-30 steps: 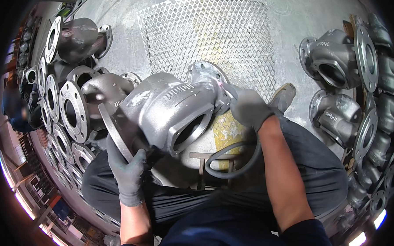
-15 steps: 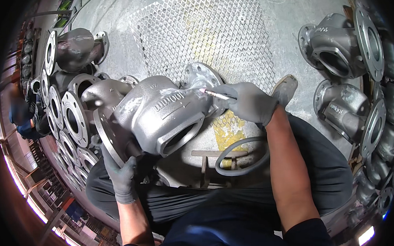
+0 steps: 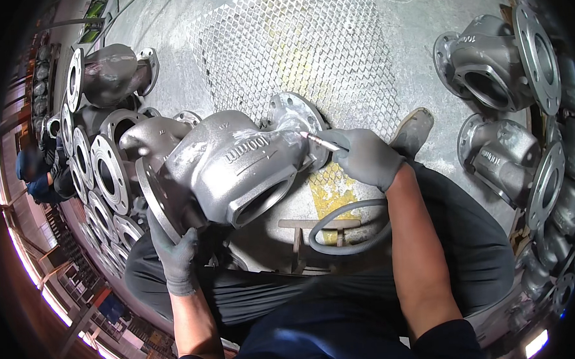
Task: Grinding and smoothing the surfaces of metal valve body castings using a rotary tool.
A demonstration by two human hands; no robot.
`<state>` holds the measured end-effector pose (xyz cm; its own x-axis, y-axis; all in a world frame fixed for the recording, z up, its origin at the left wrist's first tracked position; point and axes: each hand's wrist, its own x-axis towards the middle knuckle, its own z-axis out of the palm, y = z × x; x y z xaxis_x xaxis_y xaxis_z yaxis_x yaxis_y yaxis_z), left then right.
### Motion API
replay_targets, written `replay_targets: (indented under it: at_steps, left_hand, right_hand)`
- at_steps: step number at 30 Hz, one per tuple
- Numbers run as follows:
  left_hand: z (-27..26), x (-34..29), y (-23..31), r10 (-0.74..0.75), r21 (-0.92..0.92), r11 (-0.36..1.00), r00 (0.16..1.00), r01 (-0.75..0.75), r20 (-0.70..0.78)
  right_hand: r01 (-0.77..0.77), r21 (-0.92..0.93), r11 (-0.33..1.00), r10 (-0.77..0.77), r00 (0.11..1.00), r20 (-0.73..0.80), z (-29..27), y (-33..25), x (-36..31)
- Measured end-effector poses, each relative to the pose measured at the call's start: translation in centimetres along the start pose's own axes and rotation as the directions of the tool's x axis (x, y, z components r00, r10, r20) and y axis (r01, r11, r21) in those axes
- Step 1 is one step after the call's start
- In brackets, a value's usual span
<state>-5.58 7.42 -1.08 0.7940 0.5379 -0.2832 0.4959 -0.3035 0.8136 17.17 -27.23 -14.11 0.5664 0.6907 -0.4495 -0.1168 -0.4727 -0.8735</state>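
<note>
A grey cast-metal valve body [image 3: 220, 173] lies before me, its oval opening turned toward me. My left hand [image 3: 177, 255], gloved in grey, is closed around the lower rim of its left flange [image 3: 155, 201]. My right hand [image 3: 371, 158], also gloved, grips a slim pencil grinder [image 3: 325, 142]. Its pinkish tip touches or nearly touches the neck beside the far right flange [image 3: 297, 111]; exact contact is too small to tell. A grey hose [image 3: 317, 242] loops below my right hand, and its link to the grinder is hidden.
Similar castings [image 3: 111, 171] crowd the left side, and more castings [image 3: 510, 61] are stacked on the right. Expanded-metal mesh [image 3: 294, 44] covers the floor ahead. A small wooden piece [image 3: 318, 224] stands between my legs. Far left, another person [image 3: 40, 174] bends among parts.
The grinder's tip has shifted slightly right along the neck, and my right hand has moved a little with it. My left hand keeps its hold on the flange.
</note>
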Motion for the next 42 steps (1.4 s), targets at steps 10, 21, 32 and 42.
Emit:
replay_targets:
  at_steps: [10, 21, 32, 42]
  left_hand:
    - [0.6, 0.2, 0.8, -0.069, -0.112, 0.992, 0.997, 0.064, -0.041]
    - [1.1, 0.9, 1.8, -0.2, -0.143, 0.972, 0.974, 0.184, -0.106]
    - [0.3, 0.5, 0.0, -0.053, -0.126, 0.991, 0.996, 0.045, -0.065]
    - [1.7, -0.7, 1.2, 0.043, -0.038, 0.998, 0.998, -0.045, -0.04]
  right_hand:
    - [0.012, 0.129, 0.992, -0.008, 1.0, -0.029, 1.0, 0.4, -0.6]
    - [0.012, 0.264, 0.965, 0.038, 0.982, -0.183, 4.9, -0.3, -1.9]
    - [0.14, -0.183, 0.973, -0.154, 0.986, -0.064, 0.2, 0.6, 2.4]
    - [0.21, -0.364, 0.907, -0.208, 0.977, 0.045, -0.6, -0.1, 3.6]
